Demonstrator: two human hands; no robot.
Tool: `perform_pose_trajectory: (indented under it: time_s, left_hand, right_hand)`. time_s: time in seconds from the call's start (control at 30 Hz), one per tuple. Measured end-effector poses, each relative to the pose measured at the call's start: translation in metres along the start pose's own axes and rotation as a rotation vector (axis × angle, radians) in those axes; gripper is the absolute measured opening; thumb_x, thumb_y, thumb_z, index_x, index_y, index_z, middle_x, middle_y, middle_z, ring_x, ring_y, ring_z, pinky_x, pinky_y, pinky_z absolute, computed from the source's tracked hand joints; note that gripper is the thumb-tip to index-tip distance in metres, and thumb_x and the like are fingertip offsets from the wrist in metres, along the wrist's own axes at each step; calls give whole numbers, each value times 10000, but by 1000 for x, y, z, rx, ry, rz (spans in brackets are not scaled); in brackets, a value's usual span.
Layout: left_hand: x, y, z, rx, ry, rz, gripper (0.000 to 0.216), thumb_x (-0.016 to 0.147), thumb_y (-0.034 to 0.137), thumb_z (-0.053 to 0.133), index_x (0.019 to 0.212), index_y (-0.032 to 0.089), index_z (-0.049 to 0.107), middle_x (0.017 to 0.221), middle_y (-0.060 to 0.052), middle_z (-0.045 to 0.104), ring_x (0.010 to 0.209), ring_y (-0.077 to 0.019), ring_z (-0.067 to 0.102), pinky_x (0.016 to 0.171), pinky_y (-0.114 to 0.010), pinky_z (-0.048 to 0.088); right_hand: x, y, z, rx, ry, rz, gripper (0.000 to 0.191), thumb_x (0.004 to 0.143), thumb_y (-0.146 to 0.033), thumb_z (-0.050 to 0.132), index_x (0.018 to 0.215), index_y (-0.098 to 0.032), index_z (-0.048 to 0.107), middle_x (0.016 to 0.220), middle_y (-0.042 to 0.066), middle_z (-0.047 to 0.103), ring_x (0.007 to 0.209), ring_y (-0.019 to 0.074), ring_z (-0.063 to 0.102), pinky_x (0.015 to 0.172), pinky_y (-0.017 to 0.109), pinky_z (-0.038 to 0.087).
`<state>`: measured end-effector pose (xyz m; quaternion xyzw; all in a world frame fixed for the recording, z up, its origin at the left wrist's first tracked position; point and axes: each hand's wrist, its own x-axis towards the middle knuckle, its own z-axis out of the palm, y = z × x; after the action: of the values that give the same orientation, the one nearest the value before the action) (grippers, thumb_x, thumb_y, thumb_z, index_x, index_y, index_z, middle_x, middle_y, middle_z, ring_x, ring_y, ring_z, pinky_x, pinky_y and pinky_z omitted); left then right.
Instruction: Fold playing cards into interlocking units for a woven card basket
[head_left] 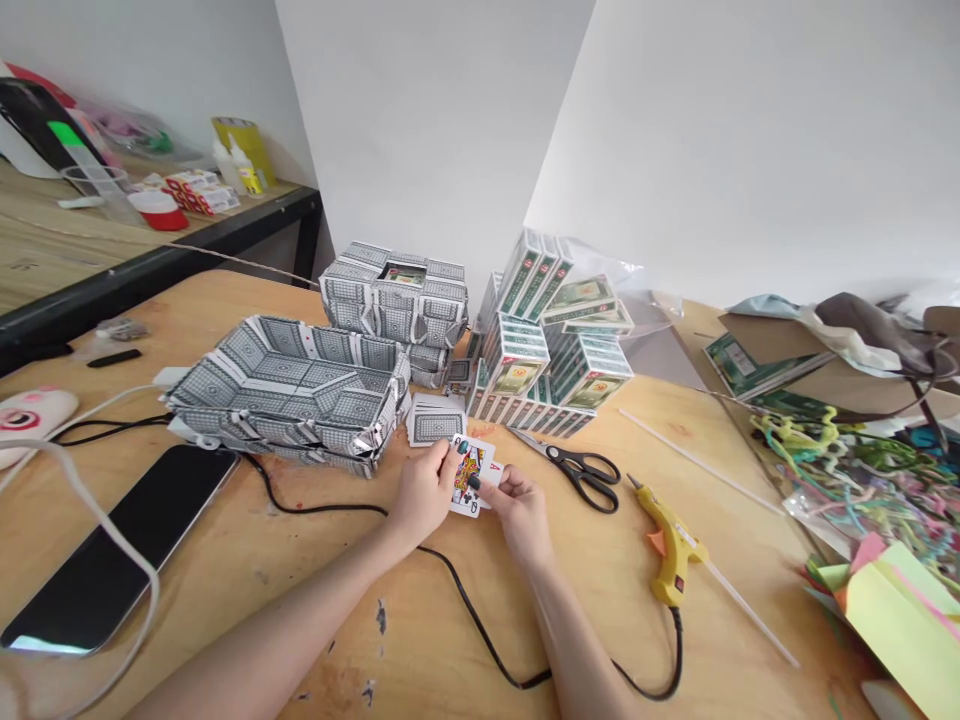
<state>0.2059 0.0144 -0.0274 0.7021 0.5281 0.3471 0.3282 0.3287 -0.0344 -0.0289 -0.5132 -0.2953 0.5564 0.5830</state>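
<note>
Between my hands are two playing cards, a queen (466, 490) in front and an ace (491, 466) partly behind it. My left hand (429, 487) pinches the queen at its left edge. With thumb and fingers, my right hand (520, 508) grips the ace at the right side. Just beyond them lies a pile of face-down playing cards (437, 424). An open tray made of folded cards (292, 375) stands to the left, and behind it sits a box of folded cards (401, 290) with an opening in its top.
Stacked card packs (517, 350) rise at the back. Scissors (581, 470) and a yellow glue gun (671, 545) lie on the right; its black cord (465, 590) crosses the front. A phone (127, 540) lies left. Pipe cleaners (855, 480) and paper sheets (900, 620) fill the right edge.
</note>
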Motion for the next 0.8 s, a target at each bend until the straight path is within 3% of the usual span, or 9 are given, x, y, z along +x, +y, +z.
perform_pose_trajectory:
  time_s: [0.5, 0.67, 0.8]
  left_hand:
    - [2, -5, 0, -224, 5, -49, 363, 815, 370, 395, 516, 170, 347, 474, 49, 317, 471, -80, 320, 454, -204, 237]
    - [-1, -5, -2, -339, -39, -95, 399, 833, 447, 353, 542, 174, 369, 484, 37, 379, 474, -89, 355, 459, -204, 270]
    - [-5, -4, -5, -337, -146, -73, 405, 838, 446, 359, 548, 168, 406, 453, 33, 415, 444, -90, 389, 448, -206, 265]
  right_hand:
    - [-1, -1, 3, -2, -10, -2, 311, 560, -353, 746, 594, -183, 487, 593, -11, 602, 521, 119, 524, 527, 249, 441]
    - [1, 1, 2, -7, 55, -48, 311, 576, -366, 735, 611, -185, 485, 631, 3, 609, 566, 135, 539, 554, 260, 444]
    - [3, 4, -1, 39, 86, -75, 286, 593, -343, 729, 625, -187, 491, 627, -12, 600, 573, 134, 539, 556, 257, 428]
